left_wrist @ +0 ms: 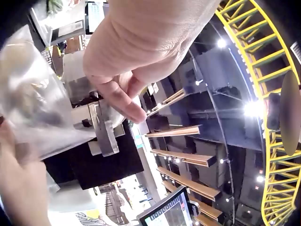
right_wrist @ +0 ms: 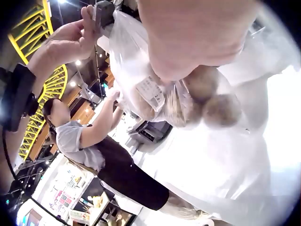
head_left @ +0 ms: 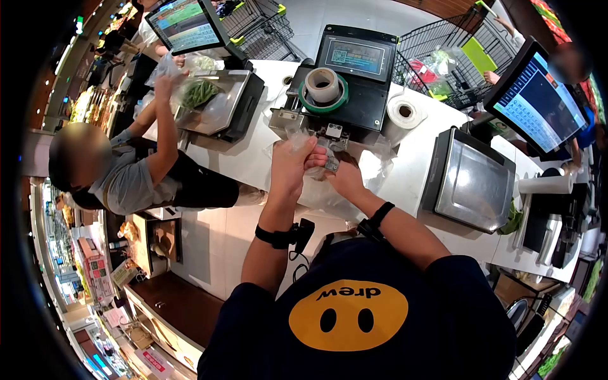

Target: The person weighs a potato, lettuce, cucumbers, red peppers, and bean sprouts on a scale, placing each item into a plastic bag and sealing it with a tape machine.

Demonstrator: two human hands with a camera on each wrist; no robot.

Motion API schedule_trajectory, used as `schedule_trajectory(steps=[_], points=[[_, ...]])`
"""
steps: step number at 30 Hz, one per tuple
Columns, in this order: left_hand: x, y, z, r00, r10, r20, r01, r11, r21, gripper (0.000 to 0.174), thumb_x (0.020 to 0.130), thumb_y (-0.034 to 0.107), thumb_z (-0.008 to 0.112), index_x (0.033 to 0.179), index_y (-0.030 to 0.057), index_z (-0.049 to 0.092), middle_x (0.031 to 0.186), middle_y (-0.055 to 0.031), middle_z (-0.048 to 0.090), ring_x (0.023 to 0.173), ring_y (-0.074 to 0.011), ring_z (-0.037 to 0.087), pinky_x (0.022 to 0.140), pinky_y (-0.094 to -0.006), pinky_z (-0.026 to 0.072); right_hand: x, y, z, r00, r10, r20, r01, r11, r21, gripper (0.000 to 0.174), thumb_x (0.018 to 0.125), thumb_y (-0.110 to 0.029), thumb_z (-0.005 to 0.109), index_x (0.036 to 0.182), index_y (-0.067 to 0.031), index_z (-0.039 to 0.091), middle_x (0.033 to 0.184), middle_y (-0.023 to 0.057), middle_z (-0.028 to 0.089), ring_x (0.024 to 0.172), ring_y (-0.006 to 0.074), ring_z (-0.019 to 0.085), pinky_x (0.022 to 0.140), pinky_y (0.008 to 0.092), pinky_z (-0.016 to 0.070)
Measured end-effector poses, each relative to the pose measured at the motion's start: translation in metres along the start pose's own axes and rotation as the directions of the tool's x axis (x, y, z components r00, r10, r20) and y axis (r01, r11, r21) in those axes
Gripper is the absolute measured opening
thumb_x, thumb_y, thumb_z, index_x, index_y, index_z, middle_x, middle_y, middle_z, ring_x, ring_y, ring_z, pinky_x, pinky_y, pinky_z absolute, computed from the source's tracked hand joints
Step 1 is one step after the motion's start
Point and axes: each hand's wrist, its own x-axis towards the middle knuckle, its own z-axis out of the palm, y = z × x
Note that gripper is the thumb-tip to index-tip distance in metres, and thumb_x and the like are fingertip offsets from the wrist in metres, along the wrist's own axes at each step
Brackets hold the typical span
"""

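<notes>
A clear plastic bag (right_wrist: 178,110) holds several round brown items (right_wrist: 221,110) and bears a white printed label (right_wrist: 150,92). My right hand (head_left: 347,177) grips this bag from above; its fingertips are hidden in the right wrist view. My left hand (head_left: 294,161) is curled beside it, with thin clear plastic (head_left: 296,138) at its thumb and fingers. Between the hands and the black machine (head_left: 354,95) is a metal fitting (left_wrist: 104,129), close to the left fingertips. The bag's gathered top runs up to this metal part in the right wrist view.
Tape rolls (head_left: 322,85) lie on the black machine, with a white roll (head_left: 405,112) beside it. A scale (head_left: 475,180) and screen (head_left: 538,95) stand right. At the left, a person (head_left: 136,164) handles bagged greens (head_left: 199,94) at another scale. Carts (head_left: 443,50) stand beyond the counter.
</notes>
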Motion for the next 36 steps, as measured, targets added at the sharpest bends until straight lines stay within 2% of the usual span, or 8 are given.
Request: schedule_trajectory(steps=[5,14,17,24,27,30,33,36], points=[[0.006,-0.005,-0.007,1.0,0.001,0.027,0.0,0.999,-0.038,0.024,0.092,0.016,0.066,0.101,-0.0052,0.06,0.082,-0.0148,0.068,0.064,-0.0167,0.065,0.061,-0.0248,0.0549,-0.004,0.008,-0.004,0.996,-0.087,-0.035,0.082,0.989,-0.124,0.048,0.077,-0.024,0.068,0.121,-0.0067,0.057,0.113,0.0143,0.06,0.104,0.0329,0.056,0.094,0.0447,0.0417],[0.009,-0.017,-0.011,0.998,0.063,0.011,-0.062,0.995,-0.076,0.022,0.092,0.016,0.065,0.1,-0.0035,0.06,0.081,-0.0128,0.067,0.063,-0.0151,0.064,0.061,-0.0238,0.0537,-0.007,0.019,-0.044,0.963,-0.246,-0.106,0.237,0.967,-0.09,0.03,0.076,-0.02,0.067,0.104,-0.0062,0.067,0.095,0.0129,0.064,0.09,0.0329,0.059,0.079,0.0415,0.0479],[0.004,-0.016,-0.008,0.996,0.09,0.006,-0.09,0.993,-0.076,0.021,0.092,0.016,0.065,0.1,-0.0029,0.061,0.08,-0.0118,0.066,0.063,-0.0144,0.063,0.061,-0.0233,0.053,-0.011,0.042,-0.048,0.974,-0.227,0.008,0.226,0.973,0.035,0.019,0.079,-0.016,0.064,0.094,-0.0056,0.069,0.089,0.0127,0.065,0.083,0.0332,0.059,0.072,0.0409,0.0482],[-0.012,-0.021,0.002,0.971,0.237,-0.029,-0.238,0.97,-0.05,0.027,0.093,0.013,0.062,0.113,-0.0038,0.056,0.082,-0.012,0.065,0.068,-0.0157,0.063,0.063,-0.0267,0.0528,-0.041,0.018,-0.118,0.997,-0.049,0.063,0.027,0.95,0.312,0.03,0.094,-0.021,0.056,0.073,-0.0005,0.064,0.07,0.0147,0.062,0.064,0.0321,0.059,0.062,0.0385,0.0458],[-0.022,-0.03,0.001,0.948,0.317,-0.027,-0.318,0.946,-0.059,0.026,0.094,0.012,0.059,0.116,-0.0032,0.056,0.082,-0.0094,0.063,0.071,-0.0141,0.06,0.066,-0.0271,0.0514,-0.071,0.026,-0.158,0.997,0.047,0.067,-0.062,0.966,0.249,0.031,0.094,-0.021,0.056,0.072,-0.0007,0.064,0.067,0.0145,0.061,0.062,0.0319,0.059,0.061,0.0381,0.0455],[-0.033,-0.045,0.005,0.931,0.366,-0.019,-0.366,0.928,-0.075,0.016,0.097,0.012,0.055,0.105,-0.002,0.058,0.076,-0.0051,0.057,0.068,-0.0123,0.055,0.064,-0.0265,0.0478,-0.115,0.048,-0.2,0.984,0.178,-0.022,-0.165,0.943,0.29,0.029,0.094,-0.02,0.056,0.075,-0.0006,0.066,0.064,0.0131,0.06,0.059,0.0255,0.057,0.058,0.0343,0.0443],[-0.046,-0.067,0.017,0.937,0.349,-0.017,-0.349,0.936,-0.045,0.014,0.097,0.011,0.054,0.102,-0.0012,0.057,0.073,-0.0044,0.055,0.067,-0.0127,0.054,0.064,-0.0263,0.0468,-0.173,0.088,-0.245,0.894,0.383,-0.231,-0.255,0.861,0.441,0.029,0.096,-0.018,0.055,0.077,0.0014,0.066,0.062,0.0067,0.06,0.059,0.0178,0.056,0.06,0.0301,0.0443],[-0.062,-0.087,0.047,0.96,0.278,0.031,-0.277,0.96,-0.031,0.013,0.098,0.011,0.053,0.101,0.0001,0.057,0.073,-0.0043,0.055,0.067,-0.0123,0.054,0.066,-0.0255,0.0466,-0.216,0.116,-0.312,0.696,0.563,-0.445,-0.244,0.769,0.59,0.032,0.097,-0.019,0.054,0.072,-0.0008,0.062,0.068,0.0036,0.061,0.066,0.0137,0.057,0.068,0.028,0.0459]])
